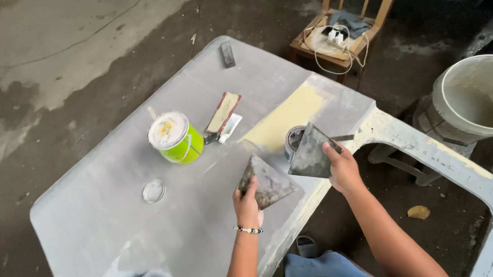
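We see two hands over a grey car panel [151, 237], each gripping a flat metal spreader. Left hand [247, 206] holds the left spreader [268, 183] low over the panel's near edge; right hand [343, 167] holds the right spreader [310, 152] tilted up, just beside a small open tin [293, 138] next to a yellowish filler patch [284, 117].

We judge both spreaders as thin, light and stiff with a little flex, crusted with dried filler, so grip is rough, not slippery. The blade edges look sharp-ish; best taken at the back edge, where both hands already have them.

Left fingers: curled tight, thumb on top of the blade, pinching its near corner. Right fingers: thumb pressed on the blade face, the others wrapped behind; we cannot tell how far they spread.

Around: a green can [175, 137] with white lid stands mid-panel, a third scraper [222, 117] lies just beside it, a round lid [154, 190] lies flat nearer us. Off the panel, a big bucket [466, 98] right, a wooden chair [344, 26] at the back.
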